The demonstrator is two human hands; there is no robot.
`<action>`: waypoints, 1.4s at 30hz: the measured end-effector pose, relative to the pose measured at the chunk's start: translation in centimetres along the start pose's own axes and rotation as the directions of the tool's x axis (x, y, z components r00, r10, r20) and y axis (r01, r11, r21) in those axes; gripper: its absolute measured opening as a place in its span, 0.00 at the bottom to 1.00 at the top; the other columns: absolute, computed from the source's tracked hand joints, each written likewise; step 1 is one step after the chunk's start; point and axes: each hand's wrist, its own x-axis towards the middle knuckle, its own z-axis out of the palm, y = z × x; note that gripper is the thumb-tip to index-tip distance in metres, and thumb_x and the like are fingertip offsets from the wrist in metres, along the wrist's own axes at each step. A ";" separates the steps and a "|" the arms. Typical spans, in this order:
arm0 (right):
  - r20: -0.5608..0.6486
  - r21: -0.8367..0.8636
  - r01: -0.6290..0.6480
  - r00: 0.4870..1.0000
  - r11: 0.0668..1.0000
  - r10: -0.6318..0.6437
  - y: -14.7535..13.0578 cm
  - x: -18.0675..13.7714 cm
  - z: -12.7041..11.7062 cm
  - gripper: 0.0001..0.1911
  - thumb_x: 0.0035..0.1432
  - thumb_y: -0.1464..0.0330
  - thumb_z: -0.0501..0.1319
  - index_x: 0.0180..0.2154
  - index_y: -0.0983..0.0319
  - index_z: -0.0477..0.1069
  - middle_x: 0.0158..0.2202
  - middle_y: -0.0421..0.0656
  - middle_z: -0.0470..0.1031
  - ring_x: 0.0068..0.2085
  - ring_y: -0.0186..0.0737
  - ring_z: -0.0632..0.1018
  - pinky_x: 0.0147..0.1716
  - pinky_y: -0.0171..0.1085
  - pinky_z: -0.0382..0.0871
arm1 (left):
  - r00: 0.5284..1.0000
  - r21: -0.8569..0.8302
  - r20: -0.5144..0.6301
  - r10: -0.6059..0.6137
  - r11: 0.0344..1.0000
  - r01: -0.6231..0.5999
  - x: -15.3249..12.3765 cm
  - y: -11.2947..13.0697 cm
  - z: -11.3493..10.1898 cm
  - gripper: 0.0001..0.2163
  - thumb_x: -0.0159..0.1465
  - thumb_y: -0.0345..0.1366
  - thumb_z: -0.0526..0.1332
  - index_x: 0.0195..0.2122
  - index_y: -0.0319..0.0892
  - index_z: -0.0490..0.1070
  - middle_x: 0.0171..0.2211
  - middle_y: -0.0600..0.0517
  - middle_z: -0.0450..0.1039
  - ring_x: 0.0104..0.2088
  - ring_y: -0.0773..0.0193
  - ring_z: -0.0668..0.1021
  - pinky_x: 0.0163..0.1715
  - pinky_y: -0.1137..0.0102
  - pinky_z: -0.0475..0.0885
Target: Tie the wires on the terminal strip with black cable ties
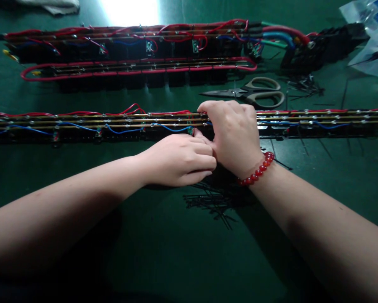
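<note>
Hands meet at the wired strip — left hand curled narrow, its pinch hidden; right hand clamped over the strip, steadying. Wire-fixing, seemingly — next needs fine fingertip control.

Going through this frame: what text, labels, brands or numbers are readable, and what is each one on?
Plastic bag, top right: blue print, too blurred to read.
Scissors: no brand or marking shows.
Nearest wired strip: no lettering legible on its parts, too small.
No other text, number or sign is in view.
</note>
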 end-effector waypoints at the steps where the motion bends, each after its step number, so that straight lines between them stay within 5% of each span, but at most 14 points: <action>1: 0.007 -0.005 -0.002 1.000 1.000 0.002 0.0 0.0 0.0 0.17 0.64 0.60 0.58 0.52 0.59 0.67 0.48 0.47 0.77 0.50 0.51 0.73 0.48 0.49 0.59 | 1.000 0.000 0.002 0.000 1.000 0.000 0.0 0.0 0.0 0.10 0.69 0.33 0.55 0.37 0.42 0.76 0.37 0.52 0.79 0.38 0.62 0.78 0.44 0.66 0.70; 42: 0.043 -0.007 -0.030 0.999 1.000 0.031 -0.2 0.1 -0.2 0.18 0.65 0.59 0.58 0.53 0.59 0.67 0.50 0.46 0.76 0.52 0.52 0.72 0.50 0.49 0.58 | 1.000 0.005 0.017 -0.005 1.000 0.004 0.0 0.1 0.0 0.11 0.69 0.33 0.54 0.37 0.42 0.77 0.37 0.51 0.78 0.38 0.61 0.78 0.45 0.66 0.71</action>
